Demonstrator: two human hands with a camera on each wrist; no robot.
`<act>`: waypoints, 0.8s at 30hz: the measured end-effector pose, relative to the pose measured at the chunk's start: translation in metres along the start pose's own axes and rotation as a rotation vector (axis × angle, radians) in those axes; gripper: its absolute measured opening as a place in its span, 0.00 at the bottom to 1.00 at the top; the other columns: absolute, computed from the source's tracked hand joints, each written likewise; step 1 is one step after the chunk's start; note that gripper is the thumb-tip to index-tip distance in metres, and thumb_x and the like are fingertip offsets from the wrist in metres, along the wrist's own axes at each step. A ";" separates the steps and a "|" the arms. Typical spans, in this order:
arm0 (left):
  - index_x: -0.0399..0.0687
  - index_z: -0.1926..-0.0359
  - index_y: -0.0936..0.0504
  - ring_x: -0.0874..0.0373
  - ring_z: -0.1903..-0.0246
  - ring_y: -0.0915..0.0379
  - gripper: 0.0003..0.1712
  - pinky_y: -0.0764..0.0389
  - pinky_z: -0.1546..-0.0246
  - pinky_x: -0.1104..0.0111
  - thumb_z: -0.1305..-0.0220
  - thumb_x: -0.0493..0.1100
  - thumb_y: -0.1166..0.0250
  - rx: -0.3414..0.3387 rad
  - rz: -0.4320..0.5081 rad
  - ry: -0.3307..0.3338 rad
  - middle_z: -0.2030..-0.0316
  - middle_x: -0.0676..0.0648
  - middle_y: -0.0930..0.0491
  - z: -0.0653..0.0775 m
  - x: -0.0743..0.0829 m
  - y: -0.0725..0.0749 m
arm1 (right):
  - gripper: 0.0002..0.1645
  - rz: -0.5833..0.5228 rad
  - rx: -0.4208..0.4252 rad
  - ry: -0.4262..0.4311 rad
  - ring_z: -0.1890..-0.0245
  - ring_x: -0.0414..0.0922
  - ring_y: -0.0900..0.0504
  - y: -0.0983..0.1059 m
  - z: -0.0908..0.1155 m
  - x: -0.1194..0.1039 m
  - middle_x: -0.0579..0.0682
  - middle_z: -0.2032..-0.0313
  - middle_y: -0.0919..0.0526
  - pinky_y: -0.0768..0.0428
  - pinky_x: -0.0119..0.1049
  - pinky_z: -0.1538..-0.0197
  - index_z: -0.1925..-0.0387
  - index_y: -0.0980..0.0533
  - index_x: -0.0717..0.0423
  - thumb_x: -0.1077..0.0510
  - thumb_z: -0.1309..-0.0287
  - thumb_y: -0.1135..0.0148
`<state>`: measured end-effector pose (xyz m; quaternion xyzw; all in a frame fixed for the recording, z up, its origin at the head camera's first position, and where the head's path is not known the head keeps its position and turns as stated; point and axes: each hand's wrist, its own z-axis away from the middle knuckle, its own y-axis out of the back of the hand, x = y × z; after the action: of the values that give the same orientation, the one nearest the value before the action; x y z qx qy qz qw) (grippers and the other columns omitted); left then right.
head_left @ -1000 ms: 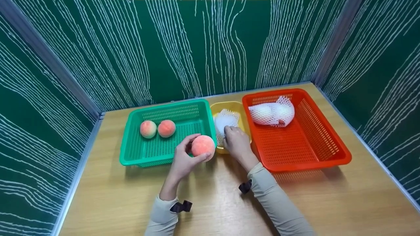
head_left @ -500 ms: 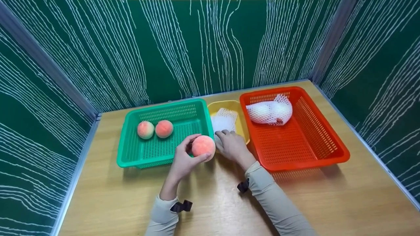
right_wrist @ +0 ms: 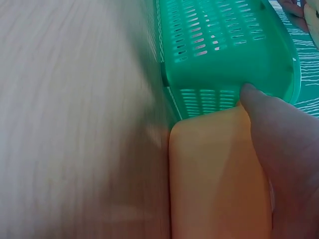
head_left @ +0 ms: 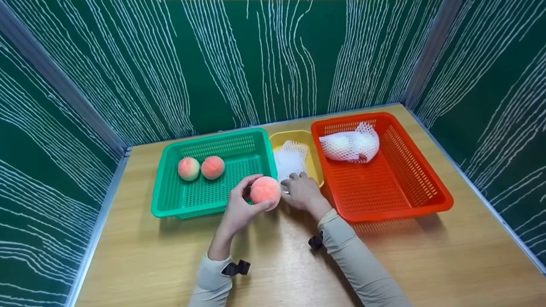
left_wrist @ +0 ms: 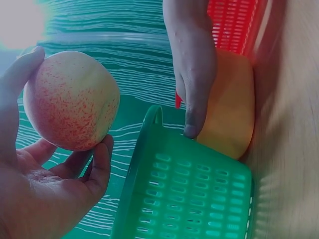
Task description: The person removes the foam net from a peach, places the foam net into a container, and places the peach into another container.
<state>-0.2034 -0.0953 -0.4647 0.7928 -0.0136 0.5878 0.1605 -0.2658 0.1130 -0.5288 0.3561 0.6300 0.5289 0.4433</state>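
Left hand (head_left: 239, 207): grips peach (head_left: 265, 192) between thumb and fingers.
Peach (clock centre, head view): raised, apart from the rim of green basket (head_left: 187, 212), which lies at 10 o'clock.
Right hand (head_left: 302, 192): 3 o'clock, at near edge of yellow tub (head_left: 316, 168); fingertips partly hidden, grip cannot be told.
Side room: tight; tub sits between green basket and red basket (head_left: 369, 187).
Desk (head_left: 277, 268): extends to 6 o'clock, beneath both forearms.
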 end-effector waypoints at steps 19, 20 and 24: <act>0.38 0.43 0.26 0.51 0.55 0.27 0.36 0.22 0.53 0.59 0.53 0.39 0.22 -0.010 -0.017 0.005 0.50 0.43 0.24 0.009 0.035 0.004 | 0.24 -0.046 0.237 0.121 0.62 0.57 0.24 -0.007 0.003 0.001 0.56 0.63 0.19 0.24 0.50 0.63 0.60 0.17 0.56 0.47 0.58 0.24; 0.38 0.43 0.26 0.51 0.55 0.27 0.36 0.22 0.53 0.60 0.53 0.39 0.22 -0.009 -0.016 0.007 0.50 0.43 0.24 0.008 0.036 0.003 | 0.24 -0.049 0.243 0.124 0.63 0.57 0.24 -0.006 0.003 0.002 0.56 0.63 0.19 0.24 0.50 0.63 0.60 0.17 0.56 0.47 0.58 0.24; 0.37 0.42 0.27 0.51 0.55 0.26 0.36 0.21 0.53 0.62 0.52 0.39 0.22 -0.002 -0.004 0.018 0.50 0.43 0.25 0.009 0.037 0.004 | 0.23 -0.059 0.245 0.115 0.63 0.56 0.25 -0.005 0.007 0.002 0.56 0.63 0.19 0.26 0.50 0.62 0.60 0.17 0.57 0.50 0.59 0.22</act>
<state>-0.1843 -0.0950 -0.4320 0.7872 -0.0113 0.5948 0.1625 -0.2602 0.1163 -0.5343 0.3578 0.7246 0.4543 0.3750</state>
